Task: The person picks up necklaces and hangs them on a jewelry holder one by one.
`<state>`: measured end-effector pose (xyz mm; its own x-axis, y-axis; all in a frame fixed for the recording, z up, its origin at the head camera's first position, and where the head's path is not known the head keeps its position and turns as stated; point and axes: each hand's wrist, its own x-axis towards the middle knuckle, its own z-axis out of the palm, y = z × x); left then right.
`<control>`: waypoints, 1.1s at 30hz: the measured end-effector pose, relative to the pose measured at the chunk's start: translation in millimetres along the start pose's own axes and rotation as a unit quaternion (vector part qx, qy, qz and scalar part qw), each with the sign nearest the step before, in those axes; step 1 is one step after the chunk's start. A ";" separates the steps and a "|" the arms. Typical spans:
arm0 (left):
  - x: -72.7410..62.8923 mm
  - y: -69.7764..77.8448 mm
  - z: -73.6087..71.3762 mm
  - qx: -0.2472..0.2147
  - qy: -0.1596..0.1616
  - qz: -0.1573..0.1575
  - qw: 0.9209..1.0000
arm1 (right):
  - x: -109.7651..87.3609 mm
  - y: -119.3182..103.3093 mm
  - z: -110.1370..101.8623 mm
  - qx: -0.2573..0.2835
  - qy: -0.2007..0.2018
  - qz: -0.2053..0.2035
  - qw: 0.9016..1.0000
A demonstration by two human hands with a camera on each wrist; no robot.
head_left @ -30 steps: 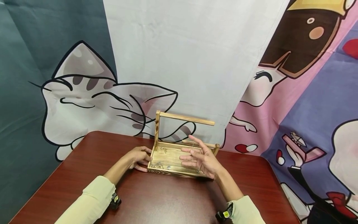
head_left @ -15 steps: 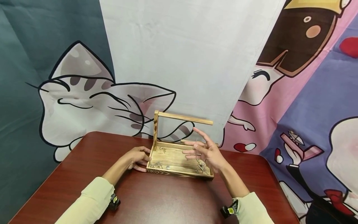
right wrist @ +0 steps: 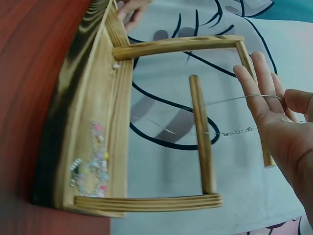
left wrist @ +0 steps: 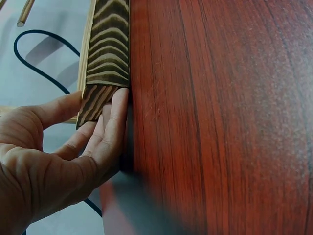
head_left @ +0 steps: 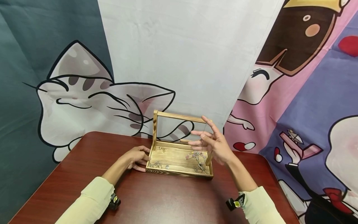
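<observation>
A wooden jewelry stand [head_left: 174, 159] with a shallow tray and raised bars sits on the table. My left hand [head_left: 138, 158] grips the tray's left end; in the left wrist view the thumb lies against one side of the corner and the fingers curl against the other. At the right, my right hand [head_left: 217, 145] is raised beside the top bar [head_left: 179, 117]. A thin silver chain necklace [right wrist: 238, 131] runs across its fingers to the thumb, which pinches it. In the right wrist view the chain passes near the lower bar [right wrist: 199, 132]; part of it is too fine to follow.
Beaded bracelets [head_left: 196, 155] lie in the tray's right part, and a small heap of chain jewelry [head_left: 155, 165] lies at its front left. A small round silver piece [head_left: 167, 167] is near the front rim. Behind the red-brown table [head_left: 173, 199] hangs a printed cloth [head_left: 181, 62].
My right hand has moved up and to the right with the necklace, from over the tray toward the top bar. More of the beaded jewelry shows now. The left hand keeps its grip.
</observation>
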<state>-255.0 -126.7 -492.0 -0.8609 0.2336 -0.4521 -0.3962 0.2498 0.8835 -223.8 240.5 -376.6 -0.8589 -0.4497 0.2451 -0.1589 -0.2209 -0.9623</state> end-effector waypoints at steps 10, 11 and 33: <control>-2.5 3.9 -0.4 0.000 -0.003 -0.007 1.000 | 8.4 -29.1 -7.3 -0.012 0.010 -0.027 1.000; -2.5 4.0 -0.3 -0.001 -0.003 -0.007 1.000 | 9.2 -31.0 -8.4 -0.013 0.012 -0.030 0.999; -0.6 1.8 1.4 -0.004 0.001 -0.006 1.000 | 31.1 -75.2 -23.6 -0.052 0.049 -0.073 0.995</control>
<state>-254.7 -125.1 -490.4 -0.8567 0.2289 -0.4622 -0.4088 0.2452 0.8791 -250.1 263.6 -299.4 -0.8652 -0.3316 0.3760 -0.3310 -0.1854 -0.9252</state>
